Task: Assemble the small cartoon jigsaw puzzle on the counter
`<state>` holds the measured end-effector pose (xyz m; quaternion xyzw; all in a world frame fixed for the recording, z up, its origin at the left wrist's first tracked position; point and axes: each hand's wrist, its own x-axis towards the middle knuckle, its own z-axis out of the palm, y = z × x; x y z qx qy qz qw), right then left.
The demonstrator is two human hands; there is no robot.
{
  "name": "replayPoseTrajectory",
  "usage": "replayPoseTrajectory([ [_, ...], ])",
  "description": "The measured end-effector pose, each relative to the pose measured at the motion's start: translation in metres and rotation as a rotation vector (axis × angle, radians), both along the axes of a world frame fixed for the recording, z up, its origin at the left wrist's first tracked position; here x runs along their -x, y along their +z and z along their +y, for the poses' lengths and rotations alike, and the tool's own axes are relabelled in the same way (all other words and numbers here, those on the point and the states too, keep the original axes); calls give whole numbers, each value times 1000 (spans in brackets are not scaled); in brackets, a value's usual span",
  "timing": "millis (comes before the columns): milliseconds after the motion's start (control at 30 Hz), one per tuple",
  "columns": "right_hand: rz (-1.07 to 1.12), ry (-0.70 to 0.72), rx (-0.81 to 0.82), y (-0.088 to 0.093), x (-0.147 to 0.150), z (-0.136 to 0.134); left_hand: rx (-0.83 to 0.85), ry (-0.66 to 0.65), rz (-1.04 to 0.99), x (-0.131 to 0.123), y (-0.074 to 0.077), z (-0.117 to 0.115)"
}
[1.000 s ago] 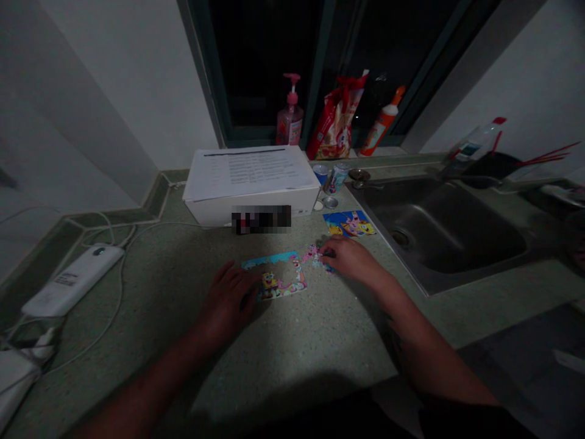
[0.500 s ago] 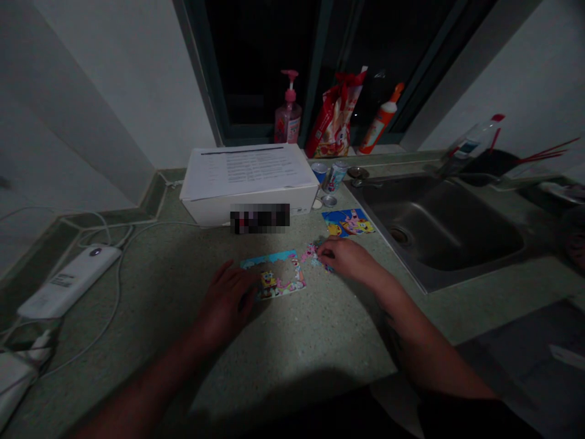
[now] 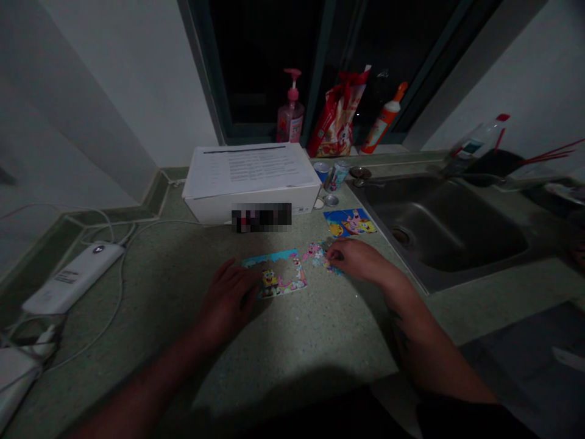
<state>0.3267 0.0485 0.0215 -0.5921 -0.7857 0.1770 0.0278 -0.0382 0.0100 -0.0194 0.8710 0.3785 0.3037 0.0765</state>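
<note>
Jigsaw pieces (image 3: pixel 314 251) lie more exposed, easier to pick, as my right hand (image 3: pixel 359 259) edges rightward, fingertips bunched, I can't tell on what; my left hand (image 3: pixel 231 292) stays loosely spread at the SpongeBob jigsaw (image 3: pixel 270 280).

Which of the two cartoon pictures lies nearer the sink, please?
The blue card, beside the sink; the puzzle with a gap in its middle lies farther left, by the left hand.

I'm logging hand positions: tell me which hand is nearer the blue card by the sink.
Right: the right hand is just this side of the blue card, at the loose pieces; the left hand is farther, at the left edge of the puzzle.
</note>
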Motion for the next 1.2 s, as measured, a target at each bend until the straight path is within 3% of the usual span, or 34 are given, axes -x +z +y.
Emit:
replayPoseTrajectory([
  [867, 42, -11, 74, -7, 2, 1, -19, 22, -2, -2, 4, -2],
  [1033, 244, 8, 103, -5, 5, -1, -51, 19, 3, -3, 5, -2],
  [1200, 672, 2, 80, -8, 36, -7, -87, 11, -43, -5, 9, -4],
])
